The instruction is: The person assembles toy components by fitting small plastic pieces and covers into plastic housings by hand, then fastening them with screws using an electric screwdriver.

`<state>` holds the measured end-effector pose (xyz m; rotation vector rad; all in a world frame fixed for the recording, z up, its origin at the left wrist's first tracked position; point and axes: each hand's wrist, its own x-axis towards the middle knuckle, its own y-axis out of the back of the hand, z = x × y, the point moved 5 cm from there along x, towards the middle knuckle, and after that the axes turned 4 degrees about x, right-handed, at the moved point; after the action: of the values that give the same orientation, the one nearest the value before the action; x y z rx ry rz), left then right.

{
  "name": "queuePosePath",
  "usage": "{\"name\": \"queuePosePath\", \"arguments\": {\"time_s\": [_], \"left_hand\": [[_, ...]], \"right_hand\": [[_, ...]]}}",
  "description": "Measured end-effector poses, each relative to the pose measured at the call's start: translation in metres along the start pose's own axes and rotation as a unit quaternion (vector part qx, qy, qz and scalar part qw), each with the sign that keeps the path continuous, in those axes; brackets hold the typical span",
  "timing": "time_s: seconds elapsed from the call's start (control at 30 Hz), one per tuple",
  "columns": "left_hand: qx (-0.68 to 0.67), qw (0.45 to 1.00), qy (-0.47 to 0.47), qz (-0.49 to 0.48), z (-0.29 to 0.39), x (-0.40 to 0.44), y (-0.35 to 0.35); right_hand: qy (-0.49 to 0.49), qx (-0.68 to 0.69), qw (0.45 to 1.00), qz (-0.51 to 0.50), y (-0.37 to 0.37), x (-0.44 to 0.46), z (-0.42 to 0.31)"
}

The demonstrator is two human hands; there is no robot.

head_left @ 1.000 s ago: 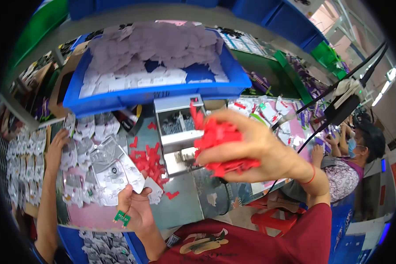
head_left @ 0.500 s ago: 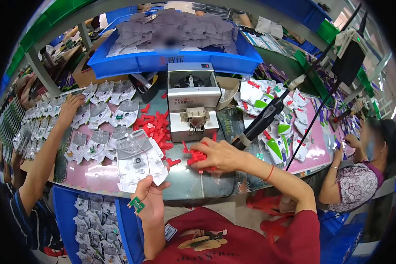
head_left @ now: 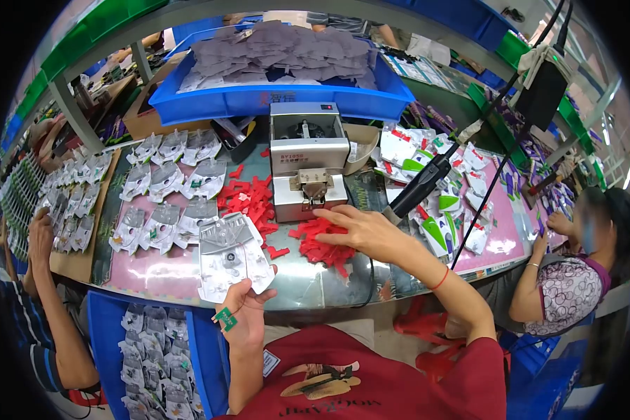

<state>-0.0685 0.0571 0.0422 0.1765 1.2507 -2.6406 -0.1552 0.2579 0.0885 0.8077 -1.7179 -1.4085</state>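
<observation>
My left hand (head_left: 246, 313) grips the lower edge of a white plastic shell (head_left: 234, 262), whose inner side with a grey upper part faces up. A small green circuit board (head_left: 225, 319) hangs beside that hand's wrist side. My right hand (head_left: 364, 234) is spread over a loose heap of red plastic pieces (head_left: 332, 253), with fingertips at the top of the heap, just in front of the screw-feeding machine (head_left: 309, 164). Whether its fingertips touch a piece is hard to see. A second heap of red pieces (head_left: 248, 203) lies left of the machine.
A black electric screwdriver (head_left: 423, 185) hangs right of my right hand. Rows of shells (head_left: 164, 180) lie left, and green-white assemblies (head_left: 444, 203) pile up right. A blue bin (head_left: 280, 96) stands behind the machine. Co-workers sit on both sides; one hand (head_left: 40, 234) is at far left.
My right hand has moved slightly up and right, its fingers spreading, and more red pieces show below it. The left co-worker's arm has drawn back from the shells. My left hand keeps its shell.
</observation>
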Motion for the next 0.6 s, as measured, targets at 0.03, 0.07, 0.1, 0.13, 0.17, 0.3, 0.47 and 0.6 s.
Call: {"name": "queuePosePath", "arguments": {"time_s": [0.03, 0.07, 0.1, 0.13, 0.17, 0.3, 0.47, 0.6], "left_hand": [[0.000, 1.000, 0.005, 0.001, -0.002, 0.001, 0.000], [0.000, 1.000, 0.010, 0.004, -0.004, 0.001, 0.002], [0.001, 1.000, 0.016, 0.007, -0.007, 0.002, 0.004], [0.000, 1.000, 0.023, 0.007, -0.010, 0.003, 0.006], [-0.001, 0.999, 0.031, 0.009, -0.014, 0.004, 0.008], [0.005, 0.999, 0.052, 0.013, -0.023, 0.004, 0.007], [-0.006, 0.998, 0.068, 0.007, -0.026, 0.003, 0.008], [-0.013, 0.997, 0.071, 0.005, -0.023, 0.000, 0.007]], "right_hand": [[-0.022, -0.006, 1.000, 0.014, -0.001, -0.006, 0.003], [-0.050, -0.017, 0.997, 0.050, 0.002, -0.012, 0.005], [-0.077, -0.027, 0.993, 0.086, 0.006, -0.018, 0.005], [-0.104, -0.036, 0.987, 0.121, 0.011, -0.023, 0.003], [-0.126, -0.013, 0.974, 0.189, 0.020, -0.028, -0.003], [-0.205, 0.109, 0.934, 0.270, 0.013, -0.053, -0.023], [-0.242, 0.141, 0.915, 0.290, 0.002, -0.054, -0.029], [-0.265, 0.157, 0.914, 0.264, -0.004, -0.053, -0.026]]}}
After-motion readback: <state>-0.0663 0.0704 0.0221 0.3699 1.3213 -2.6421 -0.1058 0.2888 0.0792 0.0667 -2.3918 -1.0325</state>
